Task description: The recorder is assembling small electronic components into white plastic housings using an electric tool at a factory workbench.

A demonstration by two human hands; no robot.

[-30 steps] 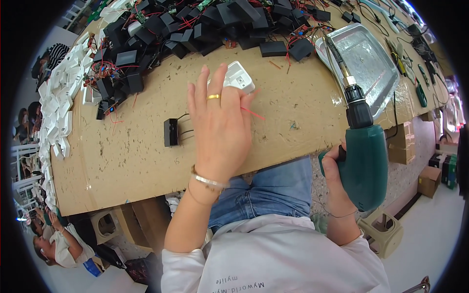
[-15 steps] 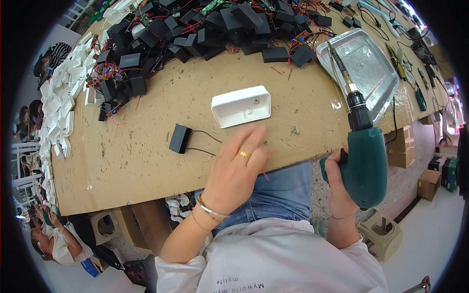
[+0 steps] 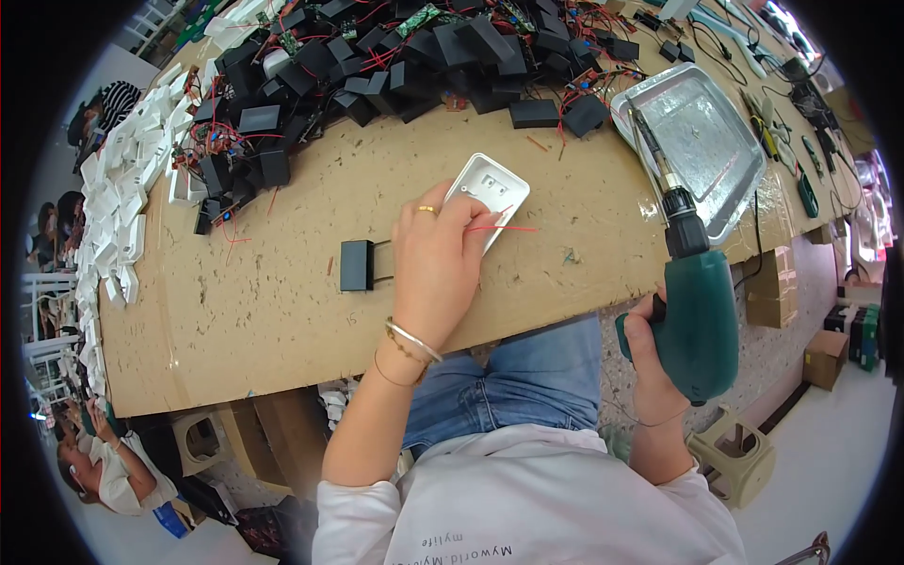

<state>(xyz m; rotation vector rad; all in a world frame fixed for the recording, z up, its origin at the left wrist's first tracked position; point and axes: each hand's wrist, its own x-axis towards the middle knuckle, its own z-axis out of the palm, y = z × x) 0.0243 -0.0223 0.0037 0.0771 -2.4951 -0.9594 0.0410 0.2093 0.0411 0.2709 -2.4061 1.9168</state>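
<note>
My left hand (image 3: 435, 254) is closed at the near-left side of a white plastic case (image 3: 506, 179), which stands tilted on the cardboard-topped table with its open side up. A thin red wire (image 3: 513, 228) sticks out to the right by my thumb and forefinger. Left of the hand lies a black rectangular block (image 3: 357, 266); its two dark leads run under my fingers, where their ends are hidden. My right hand (image 3: 650, 363) grips a green pistol-shaped soldering gun (image 3: 702, 325) beyond the table's front edge. Its thin metal tip points away from me, over the metal tray.
A large pile of black blocks with red wires and circuit boards (image 3: 405, 71) covers the far side. White plastic cases (image 3: 113, 221) are heaped at the left. The shallow metal tray (image 3: 739, 94) stands far right, beside pliers (image 3: 767, 132). Another person (image 3: 108, 466) sits at the lower left.
My left hand has moved up onto the white case, which has turned to a slant. The black block has shifted slightly right and straightened. The soldering gun has barely moved.
</note>
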